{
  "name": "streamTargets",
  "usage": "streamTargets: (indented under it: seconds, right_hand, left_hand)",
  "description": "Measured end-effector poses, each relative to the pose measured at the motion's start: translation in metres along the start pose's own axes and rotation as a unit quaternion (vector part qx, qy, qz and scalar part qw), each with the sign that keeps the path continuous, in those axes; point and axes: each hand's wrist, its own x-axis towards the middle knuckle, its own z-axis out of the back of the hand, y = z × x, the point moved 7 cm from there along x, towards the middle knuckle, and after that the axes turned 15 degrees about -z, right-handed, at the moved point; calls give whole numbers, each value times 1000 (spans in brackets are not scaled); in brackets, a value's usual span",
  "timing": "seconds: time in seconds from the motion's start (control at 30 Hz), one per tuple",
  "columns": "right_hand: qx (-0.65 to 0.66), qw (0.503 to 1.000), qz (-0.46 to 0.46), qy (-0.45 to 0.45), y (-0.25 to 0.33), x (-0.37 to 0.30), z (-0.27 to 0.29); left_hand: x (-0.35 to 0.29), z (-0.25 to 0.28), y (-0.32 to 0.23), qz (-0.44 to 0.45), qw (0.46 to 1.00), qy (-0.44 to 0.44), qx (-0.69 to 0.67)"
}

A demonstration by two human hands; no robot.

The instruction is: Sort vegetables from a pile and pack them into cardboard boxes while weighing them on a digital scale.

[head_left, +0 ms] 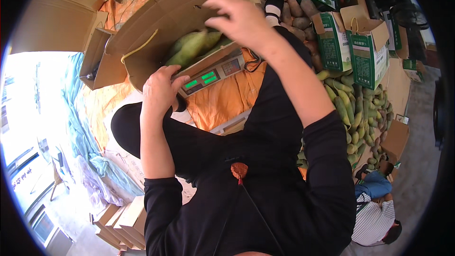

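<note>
Gripping the cardboard box (166, 23) on the scale (213, 73): my left hand (159, 90) clamps its near bottom edge, right hand (237, 16) grasps the top flap. Green mangoes (194, 45) lie inside, between both hands.

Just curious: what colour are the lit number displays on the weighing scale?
Green, on the scale's front panel; the head view shows them.

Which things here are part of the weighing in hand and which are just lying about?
In use: cardboard box of green fruit, scale, left hand at the box's edge, right hand on its flap.
Lying about: green cartons, fruit pile, flat boxes.
</note>
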Motion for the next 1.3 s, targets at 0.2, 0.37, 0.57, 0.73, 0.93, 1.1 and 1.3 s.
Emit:
streamTargets:
  seconds: [0.2, 0.37, 0.57, 0.73, 0.93, 1.1, 1.3]
  right_hand:
    - [117, 980, -151, -59, -99, -6, 88]
    - [179, 952, -231, -92, -131, -26, 99]
    - [114, 962, -236, -74, -151, -28, 94]
    - [77, 967, -230, -72, -154, -28, 94]
    - [36, 970, -230, -67, -150, -28, 88]
    - [2, 973, -225, -57, -147, -27, 85]
    - [70, 978, -187, -66, -143, -30, 97]
  left_hand:
    - [6, -4, 5, -3, 1000, -12, -2]
    - [8, -7, 5, -4, 1000, -14, -5]
    - [13, -6, 3, -6, 1000, -22, 7]
    - [15, -3, 3, 11, 999, -33, 10]
    - [10, 16, 21, 7, 988, -155, -4]
    - [1, 30, 45, 77, 972, -221, -27]
    - [-5, 40, 85, 39, 931, -343, -121]
